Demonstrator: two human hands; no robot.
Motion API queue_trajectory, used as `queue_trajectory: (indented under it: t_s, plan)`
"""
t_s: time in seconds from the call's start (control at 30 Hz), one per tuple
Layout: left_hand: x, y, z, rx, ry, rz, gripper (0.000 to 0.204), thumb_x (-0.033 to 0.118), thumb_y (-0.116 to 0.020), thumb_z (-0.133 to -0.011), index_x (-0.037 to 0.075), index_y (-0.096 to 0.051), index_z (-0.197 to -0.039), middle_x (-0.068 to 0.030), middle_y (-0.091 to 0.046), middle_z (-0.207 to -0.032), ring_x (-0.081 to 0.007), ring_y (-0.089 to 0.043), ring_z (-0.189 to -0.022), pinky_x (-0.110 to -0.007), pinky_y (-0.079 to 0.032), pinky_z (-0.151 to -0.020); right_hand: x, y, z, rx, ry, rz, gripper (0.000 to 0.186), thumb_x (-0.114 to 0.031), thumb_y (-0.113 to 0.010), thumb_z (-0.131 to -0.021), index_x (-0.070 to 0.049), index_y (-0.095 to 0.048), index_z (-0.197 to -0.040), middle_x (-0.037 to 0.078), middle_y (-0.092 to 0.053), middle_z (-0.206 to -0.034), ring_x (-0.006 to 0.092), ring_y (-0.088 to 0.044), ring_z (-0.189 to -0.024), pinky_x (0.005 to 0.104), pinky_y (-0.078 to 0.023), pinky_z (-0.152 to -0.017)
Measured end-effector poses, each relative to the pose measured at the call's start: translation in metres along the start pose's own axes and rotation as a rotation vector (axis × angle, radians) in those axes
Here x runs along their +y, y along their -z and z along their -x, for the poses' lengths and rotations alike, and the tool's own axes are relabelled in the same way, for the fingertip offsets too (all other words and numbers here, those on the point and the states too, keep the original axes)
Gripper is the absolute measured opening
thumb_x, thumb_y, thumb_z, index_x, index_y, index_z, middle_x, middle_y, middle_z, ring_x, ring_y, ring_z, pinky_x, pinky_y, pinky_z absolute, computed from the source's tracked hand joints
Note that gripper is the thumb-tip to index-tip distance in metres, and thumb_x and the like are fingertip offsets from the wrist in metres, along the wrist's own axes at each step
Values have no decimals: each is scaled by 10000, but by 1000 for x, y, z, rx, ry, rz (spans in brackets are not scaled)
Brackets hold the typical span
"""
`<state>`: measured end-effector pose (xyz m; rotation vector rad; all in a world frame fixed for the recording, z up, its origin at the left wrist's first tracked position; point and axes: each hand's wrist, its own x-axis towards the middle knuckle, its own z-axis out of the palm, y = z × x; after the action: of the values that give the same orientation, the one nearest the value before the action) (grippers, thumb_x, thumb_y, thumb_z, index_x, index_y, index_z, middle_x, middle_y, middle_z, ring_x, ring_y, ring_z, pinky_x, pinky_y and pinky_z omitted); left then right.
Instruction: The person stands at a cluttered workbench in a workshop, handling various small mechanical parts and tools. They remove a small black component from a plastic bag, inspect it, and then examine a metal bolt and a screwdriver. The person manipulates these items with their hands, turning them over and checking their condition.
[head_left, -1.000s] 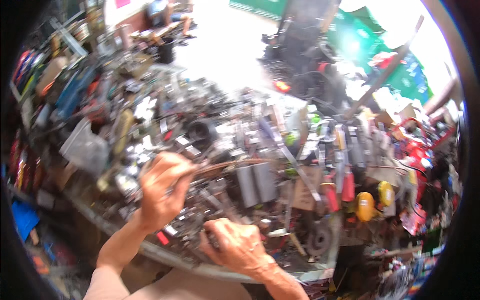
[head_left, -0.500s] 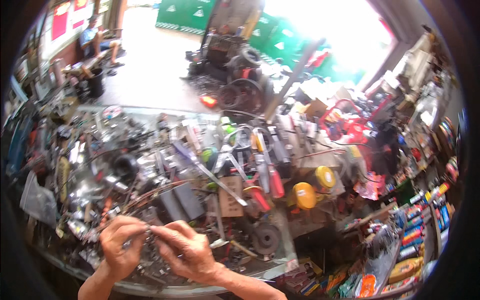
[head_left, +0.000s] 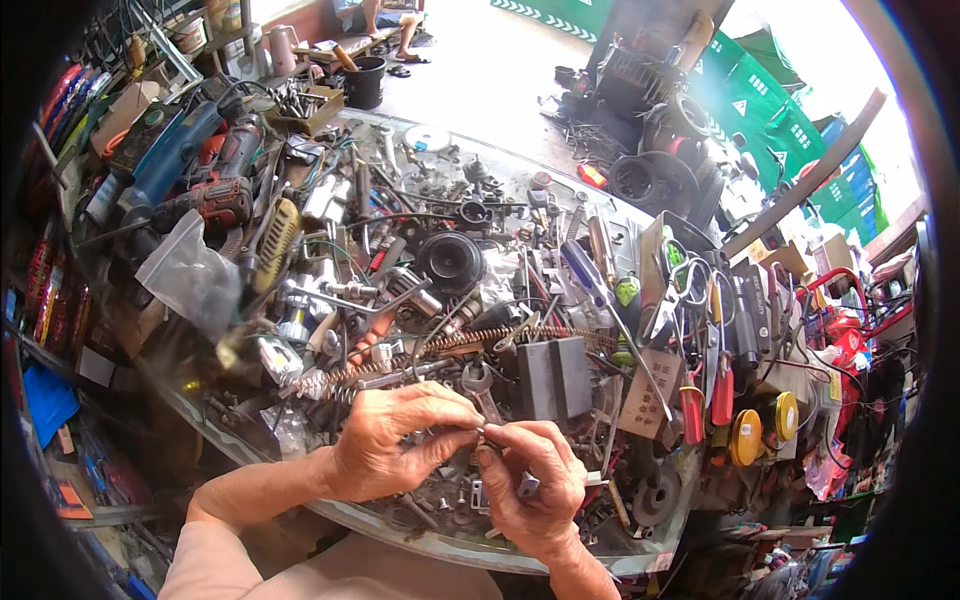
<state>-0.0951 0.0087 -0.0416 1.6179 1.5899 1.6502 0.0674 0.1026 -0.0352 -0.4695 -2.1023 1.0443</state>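
Observation:
My left hand (head_left: 390, 445) and my right hand (head_left: 532, 485) meet over the front of the cluttered glass-topped bench (head_left: 650, 555). The fingertips of both pinch a small metal part (head_left: 483, 436), mostly hidden by fingers and too small to make out clearly. Just behind them lie a steel wrench (head_left: 478, 385), a dark rectangular block (head_left: 555, 375) and long coiled springs (head_left: 455, 340). Loose nuts, bolts and washers lie scattered under and around my hands.
Power drills (head_left: 215, 205) and a plastic bag (head_left: 185, 275) sit at left. Scissors (head_left: 675, 295), screwdrivers (head_left: 722, 395) and yellow tins (head_left: 745, 438) are at right. Beyond the bench are a seated person's legs (head_left: 400, 30), a black bucket (head_left: 365, 85) and tyres (head_left: 650, 185).
A second ago my hands were apart, left higher and right lower; they have come together at the fingertips. The whole view has also shifted as my head moved.

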Motion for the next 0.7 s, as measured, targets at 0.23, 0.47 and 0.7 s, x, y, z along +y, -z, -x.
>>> queue_trajectory:
  t_s: [0.23, 0.47, 0.7]
  plan:
    - [0, -3, 2, -32, -8, -18, 221, -40, -753, -786, 3, -694, -994, -146, -703, -958, -241, -703, -839, -323, -580, -736, 4, 1, 0, 11, 0, 20, 303, 18, -755, -782, -32, -670, -1068, 90, -645, -890, 95, -573, -544, 221, -458, -460]
    - [-3, -1, 4, -38, -41, -19, 290, -54, -737, -752, -2, -675, -1031, -137, -684, -980, -284, -696, -819, -335, -582, -698, 5, -1, 1, 5, 22, 35, 301, 17, -756, -773, -37, -682, -1060, 86, -646, -897, 92, -569, -542, 227, -459, -463]
    - [-2, -4, 6, -28, -86, -75, 339, -51, -733, -759, 1, -660, -1086, -142, -684, -1003, -286, -699, -848, -335, -580, -722, 9, -2, 4, 16, 25, 69, 323, -3, -772, -760, -52, -691, -1069, 68, -640, -894, 67, -539, -521, 218, -445, -453]
